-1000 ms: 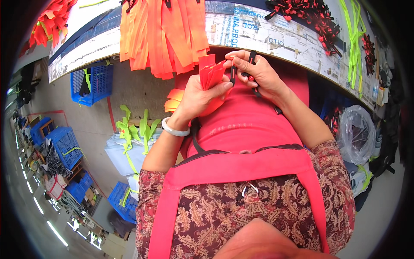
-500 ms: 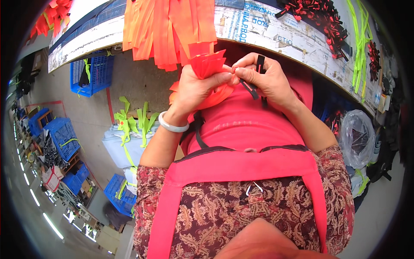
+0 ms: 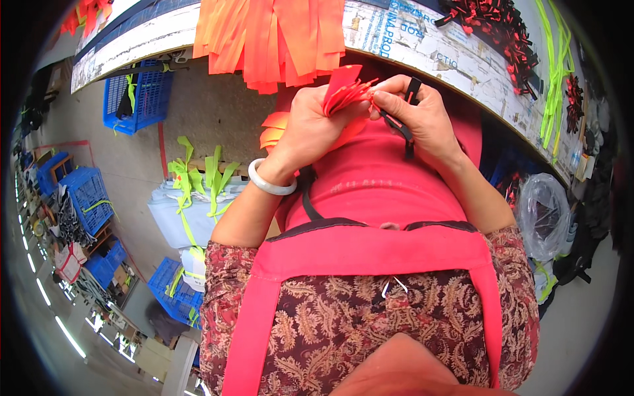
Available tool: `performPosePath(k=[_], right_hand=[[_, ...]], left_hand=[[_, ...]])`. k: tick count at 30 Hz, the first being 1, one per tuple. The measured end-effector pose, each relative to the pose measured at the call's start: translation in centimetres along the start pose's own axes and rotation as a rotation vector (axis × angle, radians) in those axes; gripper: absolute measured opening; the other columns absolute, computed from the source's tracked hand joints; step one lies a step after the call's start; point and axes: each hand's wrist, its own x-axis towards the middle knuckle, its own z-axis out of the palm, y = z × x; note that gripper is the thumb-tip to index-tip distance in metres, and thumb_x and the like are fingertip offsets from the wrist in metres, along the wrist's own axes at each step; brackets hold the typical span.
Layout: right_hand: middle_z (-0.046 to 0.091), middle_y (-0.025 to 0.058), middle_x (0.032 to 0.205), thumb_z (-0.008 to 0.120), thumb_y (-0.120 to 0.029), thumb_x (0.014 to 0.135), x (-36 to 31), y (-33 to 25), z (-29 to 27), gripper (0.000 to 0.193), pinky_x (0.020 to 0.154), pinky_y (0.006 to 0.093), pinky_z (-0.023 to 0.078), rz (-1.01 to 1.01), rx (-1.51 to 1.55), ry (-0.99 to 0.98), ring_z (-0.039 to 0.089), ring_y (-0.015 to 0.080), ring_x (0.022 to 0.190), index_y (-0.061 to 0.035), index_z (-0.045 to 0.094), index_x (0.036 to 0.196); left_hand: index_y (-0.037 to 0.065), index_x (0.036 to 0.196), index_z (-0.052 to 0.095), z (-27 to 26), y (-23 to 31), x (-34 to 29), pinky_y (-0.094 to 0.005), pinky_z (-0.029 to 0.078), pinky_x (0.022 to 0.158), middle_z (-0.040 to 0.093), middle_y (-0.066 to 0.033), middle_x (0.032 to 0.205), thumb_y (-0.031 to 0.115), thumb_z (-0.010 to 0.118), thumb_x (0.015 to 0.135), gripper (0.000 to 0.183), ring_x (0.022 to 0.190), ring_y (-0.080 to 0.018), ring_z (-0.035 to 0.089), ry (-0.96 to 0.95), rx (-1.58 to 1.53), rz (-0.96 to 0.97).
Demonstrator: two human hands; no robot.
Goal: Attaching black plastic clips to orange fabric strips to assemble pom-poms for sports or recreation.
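My left hand point(image 3: 316, 125) is closed around a bundle of orange-red fabric strips point(image 3: 343, 92), whose ends stick up past the thumb and whose rest hangs below the fist. Close beside it, the fingers of my right hand point(image 3: 419, 115) pinch at the bundle's near end. A short black strap with red marks point(image 3: 398, 125) is held in the same right hand, looping out around its fingers. Just what the right fingertips pinch is too small to make out. More orange strips point(image 3: 271, 43) drape over the table edge beyond my left hand.
The worktable point(image 3: 389, 39) runs across the top. On its right lie black-and-red strap pieces point(image 3: 495, 39) and neon-yellow strips point(image 3: 558, 72). Blue crates point(image 3: 137, 99) and pale blue folded fabric point(image 3: 175, 214) are at left. A clear plastic bag point(image 3: 543, 211) is at right.
Both hands have shifted slightly right, still close together. The strip ends in my left hand have turned and fanned toward my right fingers. The whole view has shifted a little.
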Motion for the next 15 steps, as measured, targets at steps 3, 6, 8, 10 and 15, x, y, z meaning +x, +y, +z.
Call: performPosePath(k=[3, 6, 8, 10, 15], right_hand=[[0.067, 0.0065, 0.080, 0.066, -0.017, 0.091, 0.1, 0.2, -0.2, 0.019, 0.068, 0.0211, 0.050, 0.003, -0.043, -0.007, 0.064, 0.0095, 0.073, 0.0011, 0.064, 0.095], [0.067, 0.0051, 0.078, 0.067, -0.020, 0.090, 0.4, 0.2, -0.8, 0.020, 0.061, 0.0187, 0.048, 0.047, -0.056, -0.022, 0.062, 0.0066, 0.069, -0.0010, 0.062, 0.094], [0.067, 0.0045, 0.077, 0.067, -0.022, 0.090, 0.4, -0.1, -1.0, 0.021, 0.058, 0.0176, 0.046, 0.102, -0.056, -0.030, 0.061, 0.0050, 0.068, -0.0022, 0.061, 0.094], [0.065, 0.0026, 0.074, 0.068, -0.025, 0.090, 0.3, -0.6, -0.9, 0.022, 0.050, 0.0165, 0.040, 0.264, 0.005, -0.051, 0.055, 0.0024, 0.059, -0.0046, 0.060, 0.094], [0.060, -0.0013, 0.068, 0.068, -0.023, 0.089, 0.6, 1.7, -1.1, 0.020, 0.043, 0.0175, 0.032, 0.050, -0.112, 0.075, 0.044, 0.0020, 0.049, -0.0046, 0.064, 0.096]], left_hand=[[-0.001, 0.093, 0.068, 0.2, -0.2, 0.1, -0.0246, 0.050, 0.069, 0.068, -0.0026, 0.079, 0.006, 0.064, 0.089, 0.009, 0.074, -0.0083, 0.061, -0.020, 0.028, 0.013], [0.000, 0.092, 0.068, 0.1, -0.4, 0.2, -0.0244, 0.049, 0.067, 0.068, -0.0023, 0.077, 0.005, 0.064, 0.088, 0.008, 0.072, -0.0074, 0.060, -0.024, 0.049, -0.011], [0.000, 0.092, 0.068, 0.1, -0.4, 0.2, -0.0244, 0.049, 0.067, 0.068, -0.0023, 0.077, 0.005, 0.064, 0.088, 0.007, 0.072, -0.0071, 0.060, -0.020, 0.044, -0.050], [0.000, 0.091, 0.068, 0.2, -0.2, 0.2, -0.0241, 0.049, 0.065, 0.068, -0.0024, 0.076, 0.004, 0.065, 0.087, 0.007, 0.071, -0.0069, 0.060, 0.006, 0.028, 0.004], [-0.001, 0.092, 0.069, 0.0, -0.7, 0.3, -0.0236, 0.049, 0.065, 0.068, -0.0029, 0.078, 0.004, 0.067, 0.087, 0.008, 0.070, -0.0075, 0.060, 0.055, -0.002, -0.005]])
